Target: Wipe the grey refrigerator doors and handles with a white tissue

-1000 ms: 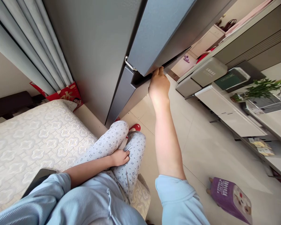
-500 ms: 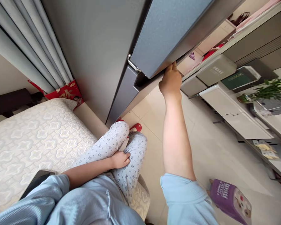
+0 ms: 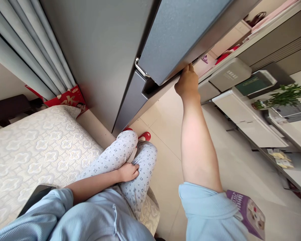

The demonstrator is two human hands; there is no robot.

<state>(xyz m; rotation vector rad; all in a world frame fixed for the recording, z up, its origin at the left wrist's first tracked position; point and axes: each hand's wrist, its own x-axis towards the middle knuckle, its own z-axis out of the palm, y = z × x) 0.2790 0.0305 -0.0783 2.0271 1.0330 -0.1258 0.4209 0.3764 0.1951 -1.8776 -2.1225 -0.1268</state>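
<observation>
My right hand [image 3: 187,80] is raised with its fingers hooked into the gap under the bottom edge of a grey-blue refrigerator door [image 3: 183,36]; the fingertips are partly hidden. Below that door is a lower door panel [image 3: 134,95], and a metal hinge [image 3: 141,68] sits at the corner between them. The upper door appears closed or almost closed; I cannot tell which. My left hand [image 3: 128,172] rests on my thigh in patterned trousers [image 3: 142,170], its fingers loosely curled and holding nothing visible.
A quilted sofa seat [image 3: 37,150] lies to the left, with a dark flat device [image 3: 35,199] on it. Red box [image 3: 70,100] and curtains [image 3: 40,43] stand behind. On the right are a white cabinet [image 3: 235,107], a plant [image 3: 288,97] and a purple package [image 3: 253,214] on the floor.
My right hand has slid a little to the right along the door's bottom edge, and its forearm has shifted right, covering part of the purple package. My left hand stays put.
</observation>
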